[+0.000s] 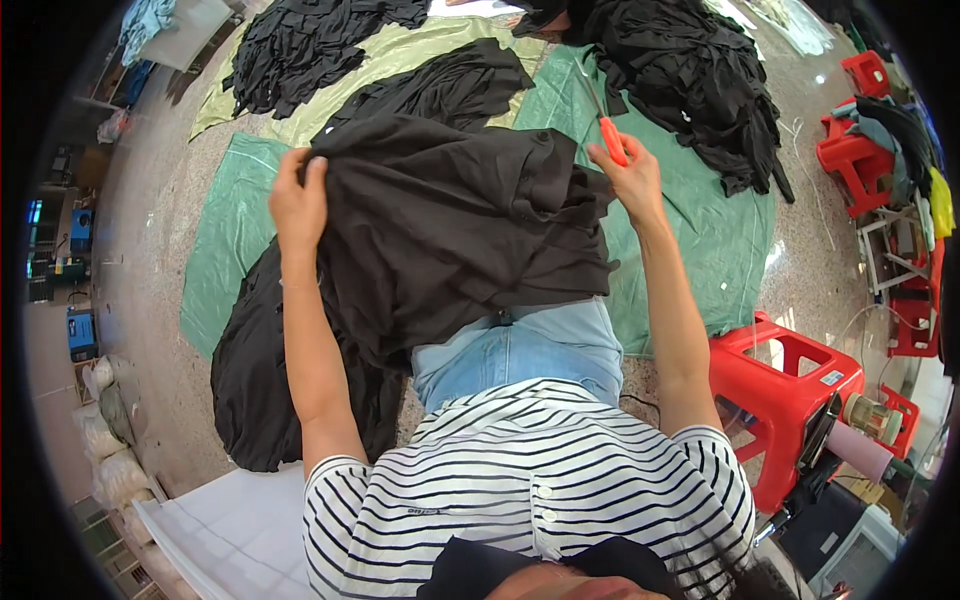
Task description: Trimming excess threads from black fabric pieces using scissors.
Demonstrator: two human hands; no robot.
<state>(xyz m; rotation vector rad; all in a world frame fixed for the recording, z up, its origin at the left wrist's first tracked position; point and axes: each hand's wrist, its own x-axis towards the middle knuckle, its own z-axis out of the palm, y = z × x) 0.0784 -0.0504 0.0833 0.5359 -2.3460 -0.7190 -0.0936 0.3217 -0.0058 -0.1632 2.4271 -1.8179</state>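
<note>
Both hands up at the black garment (450, 220) draped over the lap: left hand (298, 205) fingers clamped on its left edge, likely tensioning it; right hand (632, 175) at its right edge, fist closed round orange-handled scissors (603, 118); red stool (775, 385) right of it

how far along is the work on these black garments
Hard to say which heaps are finished. In hand: the left hand grips a black garment spread over the lap, while the right hand holds orange-handled scissors. More black garments lie in a pile on the right, another at upper left, and one beside the knee.
</note>
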